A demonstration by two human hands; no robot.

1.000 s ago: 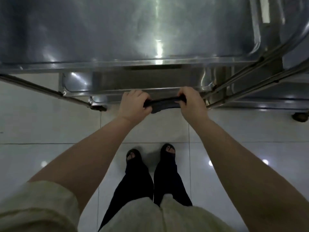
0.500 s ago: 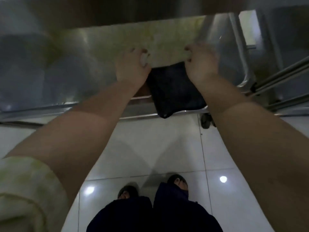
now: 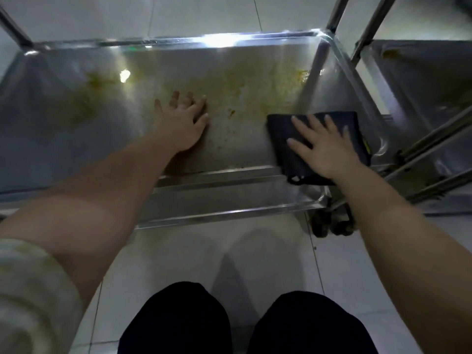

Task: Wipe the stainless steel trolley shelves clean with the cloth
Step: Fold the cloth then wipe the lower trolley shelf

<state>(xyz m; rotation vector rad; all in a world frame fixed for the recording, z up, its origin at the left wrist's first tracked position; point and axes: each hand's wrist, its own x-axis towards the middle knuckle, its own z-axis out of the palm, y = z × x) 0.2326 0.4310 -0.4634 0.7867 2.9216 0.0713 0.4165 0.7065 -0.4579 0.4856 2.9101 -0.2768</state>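
One shelf (image 3: 76, 149): steel tray of the trolley, wide side to side, its near rim closest to the person; a second trolley (image 3: 421, 80) stands just beside it on the right
Stains (image 3: 235, 85): yellowish smears across the middle and far part of the shelf, thinning toward the left; all of it lies left of and beyond the cloth
Cloth (image 3: 279, 126): dark, folded to a rectangle, flat at the right end of the shelf; its long axis runs far to near, and its near corner hangs over the rim
Right hand (image 3: 324, 149): on top of the cloth, so the nearer hand; fingers (image 3: 329, 123) straight and spread, pressing, not clutching
Left hand (image 3: 181, 129): flat on bare steel, apart from the cloth; fingers splayed, grasping nothing
Coming move, as a judgement: sweep leftward and away, across the cloth's short side, into the smears
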